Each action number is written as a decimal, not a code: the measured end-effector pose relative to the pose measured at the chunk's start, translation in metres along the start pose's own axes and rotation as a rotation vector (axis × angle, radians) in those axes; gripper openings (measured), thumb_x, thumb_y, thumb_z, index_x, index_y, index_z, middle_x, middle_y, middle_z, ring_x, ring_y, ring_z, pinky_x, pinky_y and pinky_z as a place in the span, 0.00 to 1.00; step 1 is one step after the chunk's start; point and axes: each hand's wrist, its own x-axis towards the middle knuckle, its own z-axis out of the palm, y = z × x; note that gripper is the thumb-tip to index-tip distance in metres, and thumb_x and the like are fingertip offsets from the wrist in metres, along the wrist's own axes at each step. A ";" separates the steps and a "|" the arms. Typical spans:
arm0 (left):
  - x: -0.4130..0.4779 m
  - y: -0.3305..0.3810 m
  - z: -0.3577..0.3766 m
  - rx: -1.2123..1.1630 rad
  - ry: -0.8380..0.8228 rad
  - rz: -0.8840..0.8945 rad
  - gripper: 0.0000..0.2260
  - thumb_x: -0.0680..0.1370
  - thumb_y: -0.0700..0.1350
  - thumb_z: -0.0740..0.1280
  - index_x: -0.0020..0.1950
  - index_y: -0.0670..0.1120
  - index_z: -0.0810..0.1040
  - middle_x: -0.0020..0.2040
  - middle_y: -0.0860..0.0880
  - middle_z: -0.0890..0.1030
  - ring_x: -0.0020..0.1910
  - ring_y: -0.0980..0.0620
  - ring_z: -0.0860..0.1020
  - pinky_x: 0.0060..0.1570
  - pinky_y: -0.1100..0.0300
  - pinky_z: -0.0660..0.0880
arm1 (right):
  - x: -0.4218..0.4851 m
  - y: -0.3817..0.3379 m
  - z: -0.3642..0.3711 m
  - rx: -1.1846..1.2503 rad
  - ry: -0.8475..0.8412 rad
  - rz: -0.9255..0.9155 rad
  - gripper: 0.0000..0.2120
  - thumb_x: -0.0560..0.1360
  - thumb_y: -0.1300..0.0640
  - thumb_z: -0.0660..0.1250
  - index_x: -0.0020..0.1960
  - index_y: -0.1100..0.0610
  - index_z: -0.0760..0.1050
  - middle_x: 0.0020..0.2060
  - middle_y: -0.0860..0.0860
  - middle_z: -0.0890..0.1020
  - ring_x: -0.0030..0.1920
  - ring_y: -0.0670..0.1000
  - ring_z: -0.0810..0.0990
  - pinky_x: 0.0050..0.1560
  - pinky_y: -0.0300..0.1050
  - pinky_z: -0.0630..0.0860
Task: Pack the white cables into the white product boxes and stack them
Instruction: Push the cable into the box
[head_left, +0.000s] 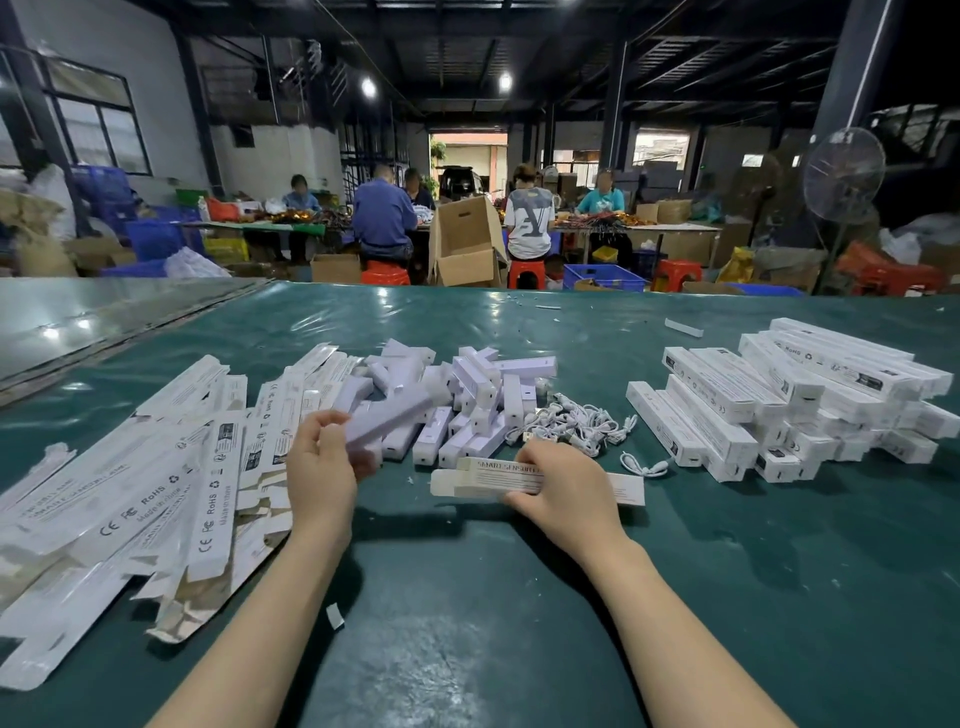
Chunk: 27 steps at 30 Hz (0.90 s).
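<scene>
White box (467, 479) flat, lengthwise left-right

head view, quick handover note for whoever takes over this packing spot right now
Left hand grips a white bar unit, held above the green table.
Right hand holds an assembled product box lying on the table.
Cables lie heaped beyond the right hand, one loose cable beside the heap.
More bar units are piled in the middle; flat unfolded boxes lie on the left.
Done: a stack of closed boxes on the right.
Left: fill and close the held box, stack it, then work through the piles.
</scene>
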 end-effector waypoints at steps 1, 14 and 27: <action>-0.006 -0.003 -0.001 0.018 -0.061 -0.008 0.15 0.78 0.35 0.52 0.39 0.49 0.72 0.36 0.45 0.74 0.22 0.59 0.73 0.22 0.67 0.72 | 0.000 0.000 0.000 -0.032 -0.037 -0.011 0.12 0.71 0.49 0.68 0.52 0.53 0.76 0.49 0.48 0.80 0.53 0.52 0.76 0.48 0.44 0.67; -0.006 -0.012 -0.017 0.502 -0.143 0.197 0.13 0.75 0.37 0.57 0.36 0.50 0.74 0.32 0.58 0.72 0.31 0.53 0.70 0.34 0.57 0.67 | -0.003 0.002 0.001 0.003 -0.105 -0.044 0.15 0.74 0.48 0.66 0.57 0.53 0.77 0.55 0.48 0.82 0.55 0.52 0.76 0.55 0.43 0.65; -0.012 -0.010 -0.008 0.248 -0.186 -0.048 0.03 0.77 0.47 0.63 0.45 0.52 0.70 0.41 0.51 0.79 0.37 0.52 0.76 0.42 0.55 0.72 | -0.007 -0.009 0.000 0.044 0.060 -0.112 0.17 0.75 0.46 0.65 0.62 0.50 0.75 0.56 0.46 0.81 0.57 0.50 0.77 0.50 0.44 0.69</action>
